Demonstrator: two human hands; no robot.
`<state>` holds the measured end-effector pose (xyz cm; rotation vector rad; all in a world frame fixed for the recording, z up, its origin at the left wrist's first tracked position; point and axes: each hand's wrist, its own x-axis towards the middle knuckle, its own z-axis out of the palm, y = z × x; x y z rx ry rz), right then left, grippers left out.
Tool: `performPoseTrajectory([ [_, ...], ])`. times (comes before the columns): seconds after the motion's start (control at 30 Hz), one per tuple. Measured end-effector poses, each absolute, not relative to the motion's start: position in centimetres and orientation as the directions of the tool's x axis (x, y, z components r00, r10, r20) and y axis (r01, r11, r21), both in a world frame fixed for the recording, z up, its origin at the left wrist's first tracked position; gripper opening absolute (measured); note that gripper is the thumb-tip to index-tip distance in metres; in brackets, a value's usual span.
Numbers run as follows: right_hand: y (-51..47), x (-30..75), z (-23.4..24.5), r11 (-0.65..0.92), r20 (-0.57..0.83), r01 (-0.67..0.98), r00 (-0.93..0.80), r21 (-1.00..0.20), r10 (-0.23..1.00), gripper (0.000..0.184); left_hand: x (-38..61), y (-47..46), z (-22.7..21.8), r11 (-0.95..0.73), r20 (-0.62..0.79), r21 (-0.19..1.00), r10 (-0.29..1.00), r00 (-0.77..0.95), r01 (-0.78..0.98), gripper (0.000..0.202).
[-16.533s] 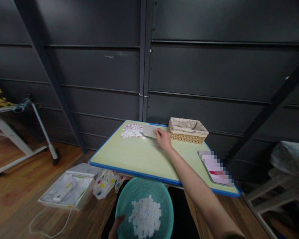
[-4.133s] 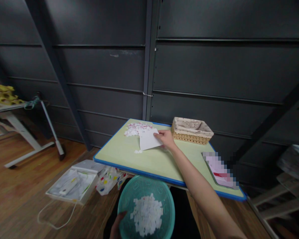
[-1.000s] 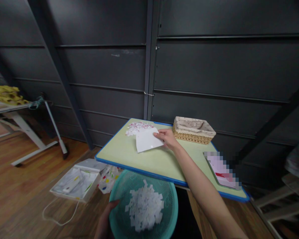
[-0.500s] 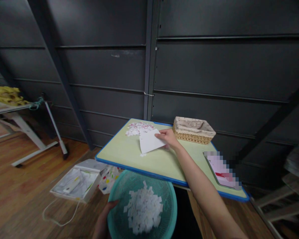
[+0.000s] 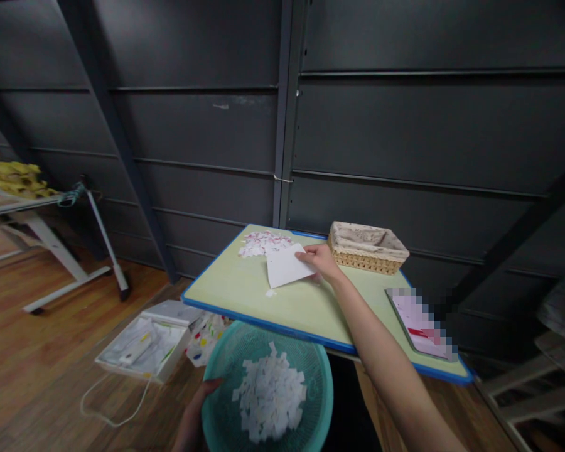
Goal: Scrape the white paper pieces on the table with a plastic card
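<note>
My right hand [image 5: 321, 260] grips a white sheet of card [image 5: 286, 267] by its right side, low over the pale yellow tabletop [image 5: 230, 285]. Just behind the card lies a pile of small white and pinkish paper scraps [image 5: 258, 242]. A tiny white scrap [image 5: 270, 293] rests on the table in front of it. My left hand [image 5: 200, 402] is closed on the left rim of a green plastic basket [image 5: 326, 395], below the table's front edge. White paper pieces [image 5: 273, 395] are heaped inside that basket. The fingers under the card are partly hidden.
A lined wicker basket [image 5: 370, 254] stands at the table's back right. Nearer lies a tablet-like device [image 5: 419, 323], partly pixelated. On the floor at left sits an open white box [image 5: 144, 345] with a cord. Another table [image 5: 42, 213] stands far left; a dark panelled wall [image 5: 207, 132] rises behind.
The card in my right hand has shifted very slightly and lies a little flatter. My left hand still holds the green basket; the view has moved a touch.
</note>
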<state>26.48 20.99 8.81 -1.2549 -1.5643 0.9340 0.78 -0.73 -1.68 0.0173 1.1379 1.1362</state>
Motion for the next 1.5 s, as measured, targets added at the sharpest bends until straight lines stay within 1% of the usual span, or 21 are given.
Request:
performPoseTrajectory([
  [0.1,20.9,26.5,8.9,0.201,0.18,0.283,-0.098,-0.938,0.979,0.03,0.8,-0.7,-1.6,0.467,-0.693,0.536,0.72,-0.05,-0.703,0.054],
  [0.23,20.9,26.6,8.8,0.193,0.149,0.315,-0.16,-0.929,0.976,0.03,0.7,-0.7,-1.6,0.503,-0.708,0.543,0.704,-0.046,-0.673,0.053],
  [0.37,20.7,26.4,8.7,0.188,0.12,0.295,-0.233,-0.937,0.965,0.029,0.6,-0.7,-1.9,0.468,-0.666,0.58,0.744,-0.057,-0.667,0.052],
  [0.47,20.3,26.0,8.8,0.179,0.089,0.252,-0.333,-0.951,0.939,0.03,0.5,-0.8,-1.9,0.459,-0.674,0.552,0.737,-0.049,-0.696,0.055],
  [0.57,19.9,25.6,8.9,0.174,0.056,0.211,-0.473,-0.962,0.879,0.031,0.4,-0.9,-1.6,0.465,-0.691,0.515,0.722,-0.028,-0.72,0.058],
  [0.63,19.9,25.5,8.9,0.154,0.054,0.162,-0.497,-0.975,0.866,0.032,0.4,-0.8,-1.5,0.468,-0.687,0.505,0.727,-0.009,-0.725,0.058],
  [0.67,20.1,25.6,8.8,0.144,0.07,0.126,-0.461,-0.982,0.885,0.033,0.4,-0.8,-1.5,0.471,-0.685,0.5,0.729,0.002,-0.727,0.056],
  [0.7,20.3,25.8,8.8,0.142,0.098,0.085,-0.387,-0.986,0.917,0.034,0.5,-0.8,-1.5,0.474,-0.686,0.495,0.727,0.007,-0.729,0.054],
  [0.77,21.2,26.6,8.7,0.181,0.174,0.034,-0.156,-0.983,0.972,0.035,0.5,-0.7,-1.7,0.481,-0.694,0.488,0.72,0.011,-0.729,0.047],
  [0.8,21.7,27.1,8.5,0.218,0.216,0.048,-0.035,-0.975,0.976,0.034,0.5,-0.7,-1.8,0.486,-0.698,0.486,0.716,0.011,-0.727,0.043],
  [0.83,22.3,27.6,8.4,0.251,0.259,0.1,0.072,-0.963,0.963,0.034,0.5,-0.6,-1.9,0.491,-0.704,0.485,0.71,0.009,-0.724,0.039],
  [0.9,23.2,28.6,8.2,0.277,0.341,0.272,0.222,-0.921,0.913,0.031,0.4,-0.5,-2.1,0.488,-0.704,0.496,0.71,-0.004,-0.718,0.032],
  [0.93,23.5,29.1,8.1,0.275,0.375,0.353,0.259,-0.895,0.89,0.03,0.4,-0.5,-2.2,0.482,-0.698,0.502,0.716,-0.008,-0.718,0.03],
  [1.0,23.8,29.6,8.0,0.259,0.417,0.467,0.275,-0.846,0.866,0.029,0.4,-0.4,-2.5,0.472,-0.69,0.502,0.723,-0.007,-0.724,0.029],
  [1.1,23.6,29.6,8.1,0.245,0.43,0.555,0.231,-0.795,0.873,0.028,0.3,-0.3,-2.7,0.471,-0.694,0.495,0.72,-0.006,-0.73,0.037],
  [1.2,23.2,29.1,8.3,0.228,0.391,0.574,0.178,-0.787,0.903,0.025,0.3,-0.2,-2.8,0.458,-0.685,0.509,0.728,-0.02,-0.729,0.047],
  [1.27,22.8,28.6,8.3,0.205,0.304,0.52,0.112,-0.829,0.946,0.025,0.2,-0.3,-2.8,0.45,-0.673,0.528,0.739,-0.032,-0.72,0.05],
  [1.37,22.0,27.3,8.0,0.169,0.151,0.4,-0.077,-0.901,0.986,0.027,0.0,-0.4,-2.7,0.446,-0.662,0.541,0.749,-0.034,-0.714,0.053],
  [1.43,21.4,26.3,7.8,0.185,0.121,0.327,-0.207,-0.927,0.971,0.027,0.0,-0.5,-2.6,0.446,-0.659,0.529,0.752,-0.017,-0.722,0.054],
  [1.5,20.9,25.3,7.5,0.199,0.116,0.27,-0.292,-0.942,0.949,0.029,-0.1,-0.6,-2.5,0.448,-0.661,0.517,0.75,-0.008,-0.729,0.055],
])
